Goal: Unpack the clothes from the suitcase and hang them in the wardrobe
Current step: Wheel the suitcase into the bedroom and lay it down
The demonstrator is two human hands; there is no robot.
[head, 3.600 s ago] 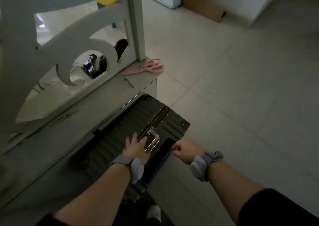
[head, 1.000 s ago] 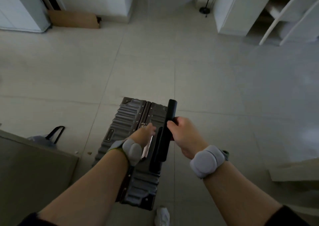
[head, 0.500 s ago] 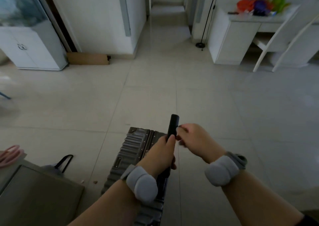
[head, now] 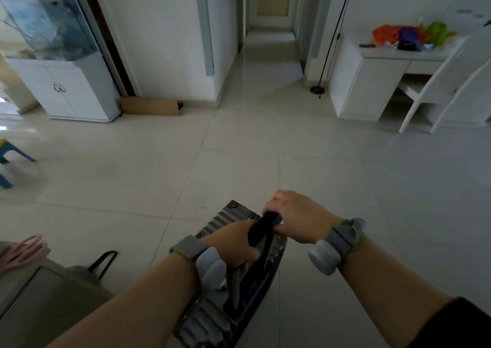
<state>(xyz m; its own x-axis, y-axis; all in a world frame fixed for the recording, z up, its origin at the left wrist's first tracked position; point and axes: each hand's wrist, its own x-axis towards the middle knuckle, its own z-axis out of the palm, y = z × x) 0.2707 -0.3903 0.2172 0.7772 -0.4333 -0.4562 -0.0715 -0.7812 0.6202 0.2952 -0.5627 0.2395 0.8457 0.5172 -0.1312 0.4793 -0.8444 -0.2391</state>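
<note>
Well left of the ribbed grey hard-shell suitcase point(head: 228, 216) we see a grey-brown table point(head: 45, 302) with a pink looped item point(head: 25, 249) on its edge, too blurred to name. Between table and suitcase sits a dark bag with a black strap loop point(head: 79, 270); its contents are hidden. The left hand point(head: 232, 244) curls round the lower stretch of the black telescopic pull handle point(head: 261, 228); we judge that it steadies the case. The suitcase stands upright on the pale tiled floor point(head: 239, 148) with its shells closed, so no clothes show and we cannot tell what is inside. At the suitcase's top, the right hand point(head: 297, 215) wraps its fingers over the handle's upper end. We read this as a two-handed grip for wheeling or repositioning. Unpacking has not begun. We cannot identify a wardrobe anywhere beyond the suitcase.
</note>
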